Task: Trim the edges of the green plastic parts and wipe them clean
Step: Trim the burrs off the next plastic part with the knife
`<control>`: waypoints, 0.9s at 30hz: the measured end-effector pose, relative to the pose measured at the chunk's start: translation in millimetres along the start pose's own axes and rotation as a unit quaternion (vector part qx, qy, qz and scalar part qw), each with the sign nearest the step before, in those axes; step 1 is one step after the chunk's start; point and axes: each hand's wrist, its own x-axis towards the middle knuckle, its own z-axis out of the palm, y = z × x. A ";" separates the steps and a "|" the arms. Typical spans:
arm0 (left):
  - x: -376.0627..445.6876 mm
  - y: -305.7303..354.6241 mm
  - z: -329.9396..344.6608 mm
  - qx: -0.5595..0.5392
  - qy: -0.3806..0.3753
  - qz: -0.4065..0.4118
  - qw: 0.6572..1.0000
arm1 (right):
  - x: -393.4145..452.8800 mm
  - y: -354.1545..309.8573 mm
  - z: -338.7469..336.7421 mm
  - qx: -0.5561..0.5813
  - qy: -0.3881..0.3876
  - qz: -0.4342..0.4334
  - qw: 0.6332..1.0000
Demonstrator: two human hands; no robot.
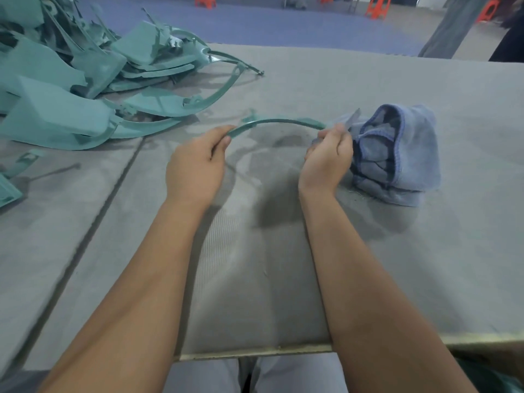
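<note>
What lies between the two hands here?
In the head view, only the curved green strip spans from left hand to right hand, above bare grey table.

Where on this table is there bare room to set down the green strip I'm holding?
Bare grey mat lies beyond the curved strip, between the green parts pile and the blue cloth. More lies near the front edge, right of the right hand. The far left is crowded by the pile, with more parts at the left edge.
</note>
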 end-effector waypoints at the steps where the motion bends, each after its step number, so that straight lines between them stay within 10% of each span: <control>1: 0.5 -4.2 -2.6 0.042 0.019 -0.007 0.999 | -0.1 0.9 0.9 0.007 -0.007 0.009 1.000; 8: 0.7 -6.9 1.5 0.127 -0.013 -0.029 0.991 | 1.0 11.3 3.7 -0.122 -0.116 0.050 0.984; 27: -2.0 -1.2 7.0 0.077 0.016 -0.013 0.997 | 4.7 5.7 5.2 -0.126 -0.096 0.108 0.981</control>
